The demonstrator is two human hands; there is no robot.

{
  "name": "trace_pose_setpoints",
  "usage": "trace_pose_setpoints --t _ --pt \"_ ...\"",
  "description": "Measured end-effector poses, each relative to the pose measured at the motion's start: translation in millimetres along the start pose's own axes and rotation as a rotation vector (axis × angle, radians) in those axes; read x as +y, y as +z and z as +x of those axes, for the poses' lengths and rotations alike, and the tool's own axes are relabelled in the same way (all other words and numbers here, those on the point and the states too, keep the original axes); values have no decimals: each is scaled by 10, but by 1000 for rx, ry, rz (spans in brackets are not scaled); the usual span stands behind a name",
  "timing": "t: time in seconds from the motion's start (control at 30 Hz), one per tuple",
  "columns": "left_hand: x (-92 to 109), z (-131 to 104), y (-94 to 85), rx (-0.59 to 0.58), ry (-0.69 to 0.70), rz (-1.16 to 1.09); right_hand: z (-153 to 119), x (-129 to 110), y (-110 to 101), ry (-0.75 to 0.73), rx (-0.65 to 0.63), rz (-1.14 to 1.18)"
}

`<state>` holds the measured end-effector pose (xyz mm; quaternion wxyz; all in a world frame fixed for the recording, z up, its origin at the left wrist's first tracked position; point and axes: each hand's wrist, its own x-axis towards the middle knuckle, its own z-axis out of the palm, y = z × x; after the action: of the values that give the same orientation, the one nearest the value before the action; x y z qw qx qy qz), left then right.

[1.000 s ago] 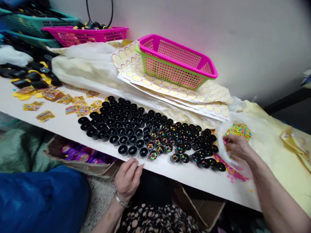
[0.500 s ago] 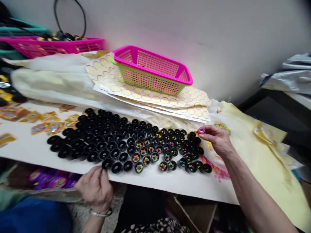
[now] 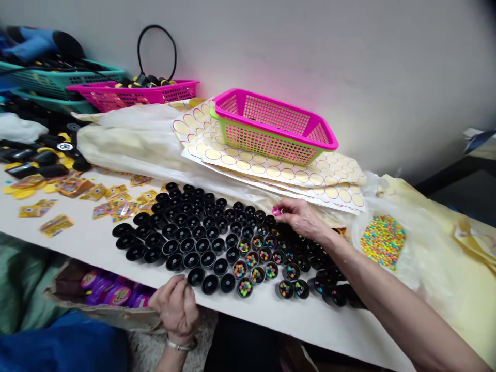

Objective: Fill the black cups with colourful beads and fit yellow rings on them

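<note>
Between the thumb and fingers of my right hand (image 3: pixel 296 217) is a small pink cup (image 3: pixel 276 211), its contents too small to make out. It is above the back rows of small black cups (image 3: pixel 191 243) crowded on the table. Cups toward the right, such as one filled cup (image 3: pixel 245 287), hold colourful candies; those to the left look bare inside. At the table's front edge my left hand (image 3: pixel 177 305) is closed, close to the nearest black cups; whatever its fingers may hold is hidden. My right forearm covers part of the right-hand cups.
A bag of colourful candies (image 3: pixel 383 240) lies open at right. Behind the cups, a pink and green basket (image 3: pixel 271 132) rests on sticker sheets (image 3: pixel 258 168). Yellow packets (image 3: pixel 116 204) are scattered at left. Below the table edge is a carton with purple containers (image 3: pixel 112 294).
My right hand has carried the pink cup leftward, from beside the candies at right to above the black cups. The view has shifted; my left hand stays closed by the table edge.
</note>
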<state>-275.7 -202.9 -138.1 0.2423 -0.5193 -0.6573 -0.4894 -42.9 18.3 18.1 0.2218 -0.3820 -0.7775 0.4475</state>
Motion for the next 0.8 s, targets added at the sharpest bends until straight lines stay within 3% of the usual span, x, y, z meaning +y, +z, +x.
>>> trace_pose_setpoints --t 0.13,0.4,0.53,0.67,0.8 --pt "-26 -45 -6 -17 -20 3 121 -77 127 -117 -70 -95" --pt "6 29 -38 -32 17 4 186 -331 329 -268 -207 -884" --pt "12 45 -34 -36 24 10 211 -385 396 -289 -263 -1089" --pt "5 26 -26 -10 37 5 184 -402 360 -268 -185 -1009" --pt "-17 -19 -12 6 14 12 -148 -251 77 -159 72 -467"
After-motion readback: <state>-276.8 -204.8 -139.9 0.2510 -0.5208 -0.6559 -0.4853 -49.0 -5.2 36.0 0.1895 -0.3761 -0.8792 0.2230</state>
